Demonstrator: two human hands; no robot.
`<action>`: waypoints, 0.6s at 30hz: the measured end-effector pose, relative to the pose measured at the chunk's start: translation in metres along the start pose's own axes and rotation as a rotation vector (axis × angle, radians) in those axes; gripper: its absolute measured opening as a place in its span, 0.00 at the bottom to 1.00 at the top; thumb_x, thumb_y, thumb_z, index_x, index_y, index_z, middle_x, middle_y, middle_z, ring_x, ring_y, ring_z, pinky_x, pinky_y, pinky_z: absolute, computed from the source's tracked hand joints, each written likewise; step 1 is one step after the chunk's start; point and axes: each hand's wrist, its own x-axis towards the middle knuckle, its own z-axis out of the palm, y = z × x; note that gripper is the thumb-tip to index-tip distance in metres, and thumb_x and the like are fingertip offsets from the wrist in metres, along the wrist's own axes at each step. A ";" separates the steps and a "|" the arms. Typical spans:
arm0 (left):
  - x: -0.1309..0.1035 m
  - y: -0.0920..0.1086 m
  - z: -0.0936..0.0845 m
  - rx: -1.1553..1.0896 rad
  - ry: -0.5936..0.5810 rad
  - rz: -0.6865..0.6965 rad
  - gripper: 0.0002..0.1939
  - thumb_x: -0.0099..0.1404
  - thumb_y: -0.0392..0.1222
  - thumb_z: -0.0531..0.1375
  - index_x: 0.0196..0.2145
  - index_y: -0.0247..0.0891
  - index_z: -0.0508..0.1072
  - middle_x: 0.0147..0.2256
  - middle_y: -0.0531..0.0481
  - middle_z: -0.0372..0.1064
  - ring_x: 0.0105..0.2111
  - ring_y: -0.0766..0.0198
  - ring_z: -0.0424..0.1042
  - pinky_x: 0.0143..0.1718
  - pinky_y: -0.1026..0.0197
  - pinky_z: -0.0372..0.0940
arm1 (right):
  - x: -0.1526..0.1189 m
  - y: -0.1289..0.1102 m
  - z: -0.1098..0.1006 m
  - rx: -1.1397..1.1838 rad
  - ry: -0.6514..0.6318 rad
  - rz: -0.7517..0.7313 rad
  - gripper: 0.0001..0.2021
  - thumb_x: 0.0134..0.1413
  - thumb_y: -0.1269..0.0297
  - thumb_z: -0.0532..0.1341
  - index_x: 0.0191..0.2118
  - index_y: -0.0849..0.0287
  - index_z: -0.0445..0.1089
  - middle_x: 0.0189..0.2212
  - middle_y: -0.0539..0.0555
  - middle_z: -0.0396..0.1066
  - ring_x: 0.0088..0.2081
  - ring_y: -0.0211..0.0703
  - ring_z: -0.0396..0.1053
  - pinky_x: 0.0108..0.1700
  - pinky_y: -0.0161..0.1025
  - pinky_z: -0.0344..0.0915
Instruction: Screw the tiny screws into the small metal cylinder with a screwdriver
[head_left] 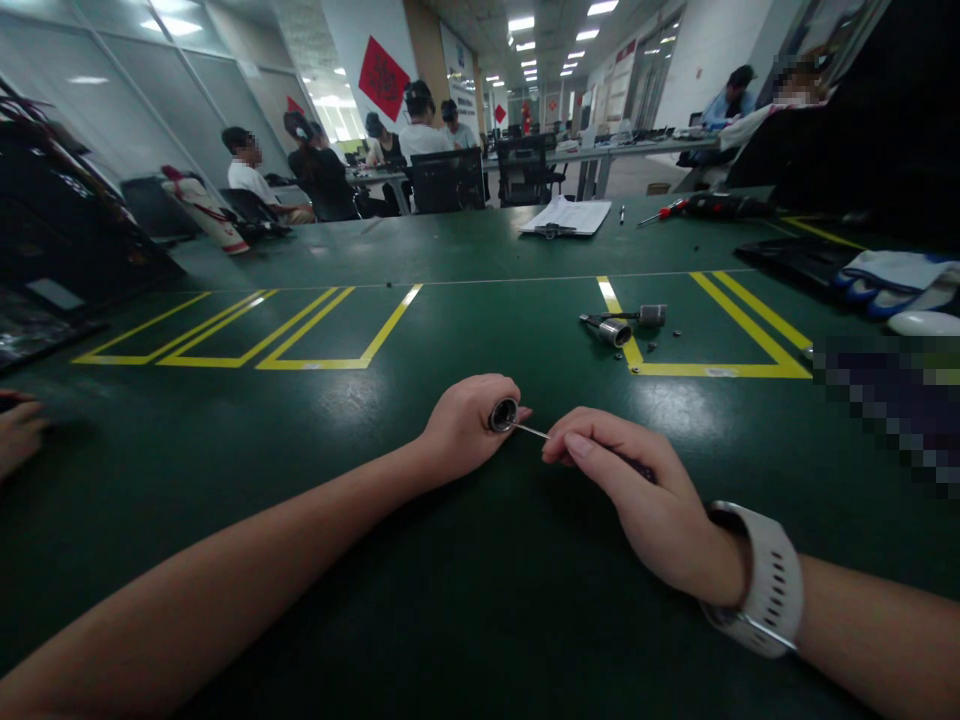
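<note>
My left hand [469, 425] is wrapped round a dark metal cylinder [503, 413], whose hollow round end faces me. My right hand [626, 470], with a pale watch strap at its wrist, grips a screwdriver [531, 430] by its dark handle. The thin shaft points left and its tip is at the cylinder's opening; how deep it goes I cannot tell. Beyond my hands, two metal cylindrical parts [651, 316] with dark stems lie on the green table [450, 560], near several tiny dark pieces [652, 346].
Yellow tape outlines [367, 362] mark the table. A clipboard with papers [570, 216], a red-tipped tool [661, 213] and blue-white gloves [896, 280] lie farther back. Another person's hand [19, 430] rests at the left edge. Several people sit beyond the table.
</note>
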 end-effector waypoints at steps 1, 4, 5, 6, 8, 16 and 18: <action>0.000 0.000 0.000 0.002 0.003 -0.004 0.10 0.61 0.39 0.57 0.24 0.36 0.62 0.22 0.55 0.61 0.23 0.69 0.61 0.25 0.65 0.55 | 0.000 0.000 0.000 -0.004 0.022 -0.005 0.11 0.59 0.65 0.52 0.29 0.58 0.69 0.29 0.52 0.69 0.33 0.41 0.66 0.37 0.40 0.61; 0.000 0.000 -0.001 0.008 0.013 0.001 0.10 0.61 0.39 0.57 0.24 0.36 0.62 0.22 0.55 0.60 0.23 0.69 0.60 0.25 0.65 0.55 | 0.001 0.000 0.001 -0.014 0.044 -0.004 0.11 0.58 0.66 0.52 0.29 0.59 0.69 0.28 0.52 0.68 0.33 0.41 0.65 0.36 0.40 0.60; 0.000 0.000 -0.001 0.009 0.018 0.009 0.10 0.61 0.39 0.57 0.24 0.36 0.62 0.22 0.55 0.60 0.23 0.69 0.60 0.25 0.65 0.55 | 0.001 0.000 0.001 -0.008 0.035 0.010 0.11 0.58 0.66 0.52 0.29 0.59 0.69 0.28 0.52 0.68 0.33 0.41 0.65 0.36 0.40 0.60; 0.000 0.000 -0.001 0.009 0.024 0.019 0.10 0.61 0.39 0.57 0.24 0.36 0.62 0.22 0.55 0.60 0.23 0.70 0.60 0.25 0.65 0.54 | 0.001 0.001 0.002 0.006 0.024 0.029 0.11 0.58 0.65 0.52 0.29 0.59 0.69 0.28 0.52 0.68 0.33 0.41 0.65 0.36 0.39 0.60; -0.001 -0.001 -0.001 0.005 0.040 0.040 0.10 0.61 0.39 0.57 0.24 0.36 0.62 0.22 0.56 0.59 0.22 0.70 0.60 0.24 0.66 0.54 | 0.002 0.003 0.003 0.069 0.006 0.073 0.11 0.58 0.64 0.53 0.29 0.59 0.70 0.28 0.52 0.68 0.33 0.41 0.64 0.36 0.39 0.60; -0.006 0.002 -0.005 -0.031 0.123 0.078 0.11 0.61 0.39 0.57 0.23 0.36 0.62 0.22 0.55 0.61 0.22 0.71 0.59 0.23 0.66 0.54 | 0.009 0.010 0.004 0.545 0.048 0.272 0.10 0.53 0.65 0.55 0.28 0.60 0.72 0.28 0.54 0.70 0.31 0.40 0.65 0.33 0.38 0.61; -0.006 0.003 -0.005 -0.045 0.132 0.083 0.11 0.61 0.39 0.58 0.23 0.37 0.62 0.22 0.55 0.61 0.21 0.71 0.59 0.23 0.66 0.54 | 0.009 0.010 0.004 0.584 0.051 0.291 0.10 0.53 0.65 0.55 0.28 0.61 0.72 0.28 0.54 0.70 0.30 0.40 0.65 0.33 0.38 0.61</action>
